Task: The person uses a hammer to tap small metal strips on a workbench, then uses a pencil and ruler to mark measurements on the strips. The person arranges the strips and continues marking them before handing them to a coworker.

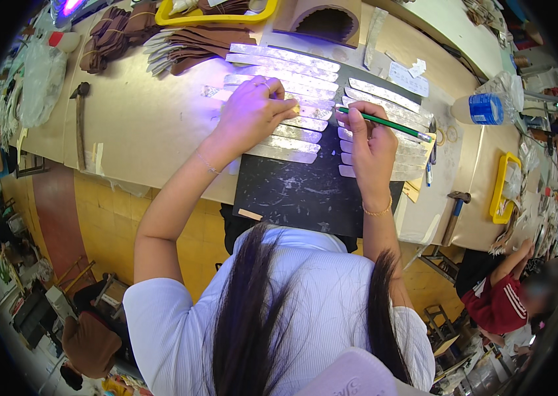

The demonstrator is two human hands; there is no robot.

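Pale silvery strips (295, 153) lie side by side in a column on a black board (279, 191), with a second column of strips (384, 98) to the right. Over the left column, my left hand (252, 112) pinches a small yellow piece (296, 109) between thumb and fingertips; its exact kind is too small to make out. My right hand (372, 142) is closed around a green pencil (391, 123), holding it slantwise over the inner ends of the right column. The pencil's pale end points right, and its other end lies near the strips' left tips.
A hammer (80, 125) lies at the left, another hammer (455, 218) at the right. Bundled brown strips (107, 39), a yellow tray (219, 18) and a hollow brown roll (325, 20) stand behind. A blue-labelled jar (483, 109) sits right; a co-worker in red (496, 303) is beyond.
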